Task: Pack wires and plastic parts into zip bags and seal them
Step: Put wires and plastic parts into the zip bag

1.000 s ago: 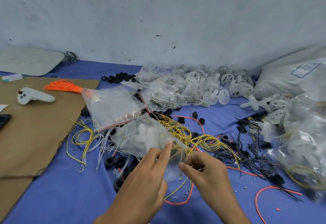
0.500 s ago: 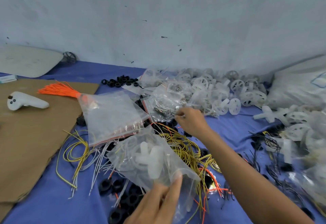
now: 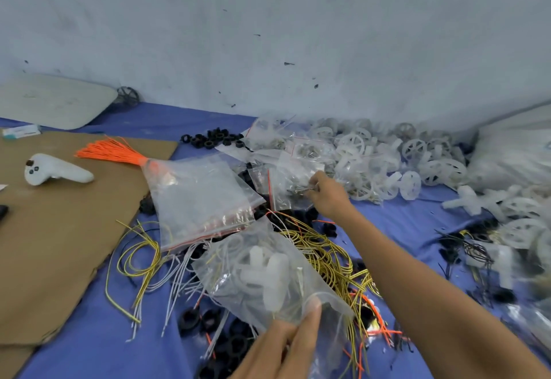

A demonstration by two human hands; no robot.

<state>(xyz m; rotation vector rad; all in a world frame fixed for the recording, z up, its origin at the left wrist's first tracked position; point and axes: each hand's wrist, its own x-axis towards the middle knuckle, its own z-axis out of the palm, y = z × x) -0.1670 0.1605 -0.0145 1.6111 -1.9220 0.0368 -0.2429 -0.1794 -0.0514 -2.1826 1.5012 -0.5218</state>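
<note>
At the left of the frame lie one white controller (image 3: 56,170) on one sheet of cardboard (image 3: 59,244). Beside them are one bundle of orange wires (image 3: 110,152) and one pack of empty zip bags (image 3: 202,199).

At the bottom centre the left hand (image 3: 283,346) holds the filled bag (image 3: 259,274) of white plastic parts by its mouth, pinching the plastic between fingertips and thumb. A second ago both hands worked at that mouth. Now the right hand (image 3: 326,195) has left it and reached up to the small bag (image 3: 290,183) of metal pins at mid-frame, one of about three such bags. Its fingertips are pinched together there, on pins or on plastic I cannot tell.

So the filled bag is not yet sealed, and probably one more item is being fetched for it. The yellow wires (image 3: 316,247) at centre and the white wheels (image 3: 387,158) at the upper right are too many to count.
</note>
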